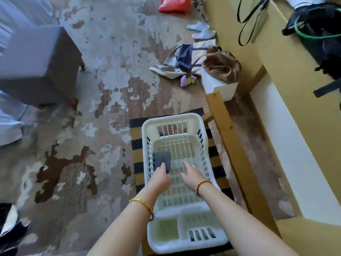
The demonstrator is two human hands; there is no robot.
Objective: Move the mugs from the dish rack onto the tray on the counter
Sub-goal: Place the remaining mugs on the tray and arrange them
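Head view: both hands (175, 175) reach loosely into rack (200, 121), possibly touching cloth (162, 159).

I see the white rack (177, 163) open from above; its far floor is bare, a dark item (163, 160) crowds the left wall.

- We see the dish rack (177, 182) lying on a mat (137, 143) on the floor; a wooden beam (232, 145) runs along its right
- Inside the rack, at its left wall, a flat object (163, 159); our left hand (160, 179) touches it; our right hand (192, 175) hovers just beside
- Beyond the rack, bags (193, 60) and slippers (201, 30); an ottoman (36, 65) far left
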